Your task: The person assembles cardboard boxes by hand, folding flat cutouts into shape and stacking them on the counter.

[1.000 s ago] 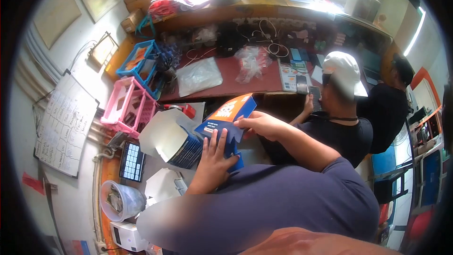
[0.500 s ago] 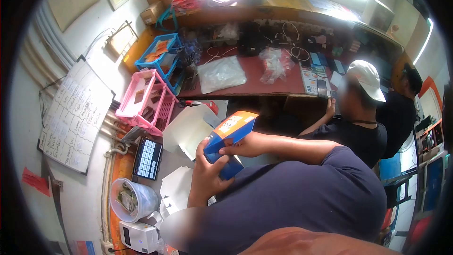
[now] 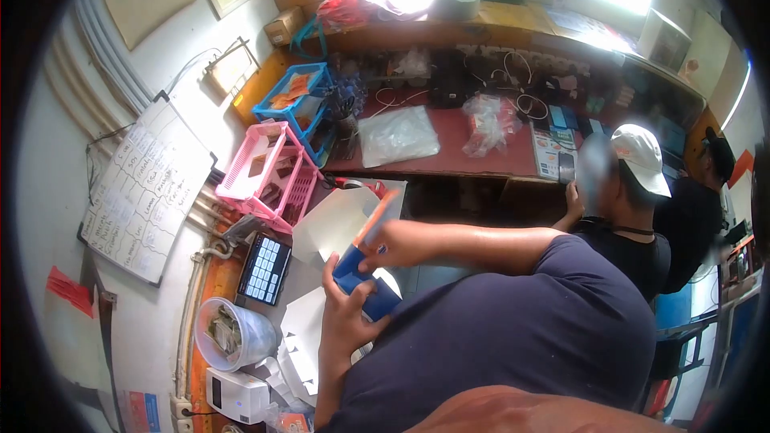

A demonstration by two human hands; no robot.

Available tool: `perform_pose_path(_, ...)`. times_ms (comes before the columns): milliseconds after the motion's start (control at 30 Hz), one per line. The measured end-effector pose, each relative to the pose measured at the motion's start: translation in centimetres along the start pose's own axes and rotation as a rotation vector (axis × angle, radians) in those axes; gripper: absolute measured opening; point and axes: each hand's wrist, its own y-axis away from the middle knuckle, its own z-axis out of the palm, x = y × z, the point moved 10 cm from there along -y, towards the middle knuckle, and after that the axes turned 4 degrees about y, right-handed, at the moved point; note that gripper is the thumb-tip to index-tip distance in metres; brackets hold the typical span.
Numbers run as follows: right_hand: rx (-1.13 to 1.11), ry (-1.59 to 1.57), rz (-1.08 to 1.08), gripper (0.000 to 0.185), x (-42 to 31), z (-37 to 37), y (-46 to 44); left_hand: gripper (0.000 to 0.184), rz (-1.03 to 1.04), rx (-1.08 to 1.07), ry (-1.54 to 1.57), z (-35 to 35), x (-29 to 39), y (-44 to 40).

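A blue and orange cardboard box [image 3: 377, 302] is between my two hands, its orange-edged flap standing up on the far side. My left hand [image 3: 346, 309] grips the blue body from the near side, fingers spread around it. At the flap, my right hand [image 3: 393, 244] is closed on the cardboard, its thumb near the box's inner side. Parts of the box are hidden by my fingers. Just behind it stands a white open carton [image 3: 321, 224]. White cut cardboard [image 3: 303, 325] lies beside my left forearm.
Along the wall are a tablet [image 3: 265, 269], a plastic bucket [image 3: 257, 337] with papers inside, a white device [image 3: 237, 394] and a pink rack [image 3: 297, 192]. A co-worker in a white cap [image 3: 639, 159] holds a phone by the red table [image 3: 513, 162].
The box's orange printed face has turned nearly edge-on, and my right hand has shifted slightly left. The whole view has moved a little, so the room sits farther right.
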Motion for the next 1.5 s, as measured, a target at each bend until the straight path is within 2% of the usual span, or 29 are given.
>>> perform_pose_path(67, -0.048, -0.140, 0.077, 0.037, -0.1, 1.6, 0.6, 0.062, -0.004, 0.023, -0.038, -0.2, -0.3, 0.0)
perform_pose_path(200, 0.202, -0.125, -0.169, 0.031, 0.2, 1.4, -0.1, 0.062, -0.006, 0.055, -0.132, 0.3, -1.0, -0.3)
perform_pose_path(233, 0.209, -0.152, -0.089, 0.028, 0.6, 1.0, -0.3, 0.063, -0.018, 0.058, -0.165, 0.7, -1.5, -0.3)
perform_pose_path(333, 0.163, 0.181, 0.222, 0.048, 1.4, -0.1, -0.4, 0.069, 0.011, 0.088, -0.266, 2.0, -2.5, -0.9)
perform_pose_path(367, 0.213, 0.256, 0.093, 0.053, 1.7, 0.7, -0.5, 0.077, 0.040, 0.108, -0.208, 2.3, -2.6, -1.1)
perform_pose_path(433, 0.228, 0.116, 0.032, 0.050, 2.4, 2.5, -0.4, 0.093, 0.098, 0.194, -0.107, 3.4, -3.5, -1.1)
perform_pose_path(467, 0.196, -0.087, 0.120, 0.043, 3.1, 3.1, -0.5, 0.100, 0.132, 0.254, -0.065, 3.8, -3.9, -0.7)
perform_pose_path(533, 0.132, -0.247, 0.233, 0.046, 6.9, 5.1, -0.5, 0.098, 0.116, 0.218, -0.175, 4.5, -3.9, -1.0)
perform_pose_path(567, 0.138, -0.313, 0.218, 0.046, 6.2, 5.0, -0.2, 0.097, 0.116, 0.206, -0.216, 4.6, -3.9, -1.1)
perform_pose_path(633, 0.164, -0.411, 0.236, 0.046, 4.6, 4.3, 0.1, 0.093, 0.109, 0.250, -0.189, 4.7, -4.4, -0.7)
perform_pose_path(733, 0.180, -0.451, 0.291, 0.045, 6.5, 5.6, 0.4, 0.091, 0.148, 0.338, -0.069, 4.6, -5.2, -0.7)
perform_pose_path(800, 0.196, -0.459, 0.366, 0.045, 7.3, 6.0, 0.6, 0.100, 0.159, 0.274, 0.038, 5.4, -5.9, -0.6)
perform_pose_path(867, 0.343, -0.337, 0.364, 0.042, 8.9, 4.8, 0.7, 0.108, 0.196, 0.190, 0.219, 4.8, -5.7, -0.8)
perform_pose_path(900, 0.397, -0.273, 0.386, 0.041, 9.1, 4.0, 1.0, 0.109, 0.239, 0.233, 0.302, 4.6, -7.1, -0.6)
perform_pose_path(1000, 0.544, -0.073, 0.365, 0.041, 9.3, 0.5, 1.6, 0.088, -0.042, 0.278, 0.026, 3.8, -14.5, -0.2)
perform_pose_path(1033, 0.584, -0.069, 0.322, 0.041, 9.5, -0.5, 1.7, 0.067, -0.122, 0.281, -0.030, 3.3, -16.9, 0.0)
perform_pose_path(1133, 0.631, -0.229, 0.239, 0.037, 8.5, -2.3, 1.2, 0.053, -0.328, 0.092, -0.246, 4.9, -22.6, 1.2)
perform_pose_path(1233, 0.585, -0.218, 0.248, 0.036, 7.5, -3.9, 0.4, 0.047, -0.266, 0.029, -0.158, 7.4, -24.3, 2.1)
perform_pose_path(1267, 0.590, -0.188, 0.217, 0.036, 6.8, -4.4, 0.0, 0.046, -0.319, 0.030, -0.165, 7.7, -25.1, 2.6)
perform_pose_path(1333, 0.562, -0.143, 0.155, 0.038, 5.1, -4.6, -0.8, 0.047, -0.431, 0.029, -0.176, 6.9, -22.5, 2.7)
perform_pose_path(1433, 0.466, -0.039, 0.029, 0.047, 2.8, -3.1, -2.8, 0.047, -0.422, 0.127, -0.386, 7.7, -21.7, 3.1)
perform_pose_path(1467, 0.351, -0.008, 0.084, 0.049, 2.7, -1.9, -3.3, 0.047, -0.386, 0.156, -0.410, 8.1, -21.1, 3.2)
perform_pose_path(1500, 0.307, 0.103, 0.046, 0.050, 1.6, -0.9, -4.0, 0.048, -0.349, 0.186, -0.433, 8.3, -20.3, 3.1)
